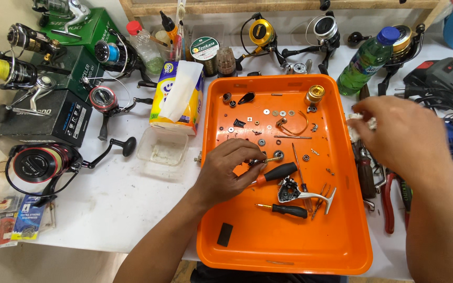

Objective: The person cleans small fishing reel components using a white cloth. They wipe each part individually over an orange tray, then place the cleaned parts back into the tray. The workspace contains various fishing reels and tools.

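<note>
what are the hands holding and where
Left hand pinches a small brass-coloured metal part at one end; right hand grips a crumpled white tissue.

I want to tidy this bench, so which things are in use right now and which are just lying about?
In use:
left hand on a small brass part
right hand holding white tissue
orange tray

Lying about:
green bottle
tissue pack
red pliers
boxed reels
</note>
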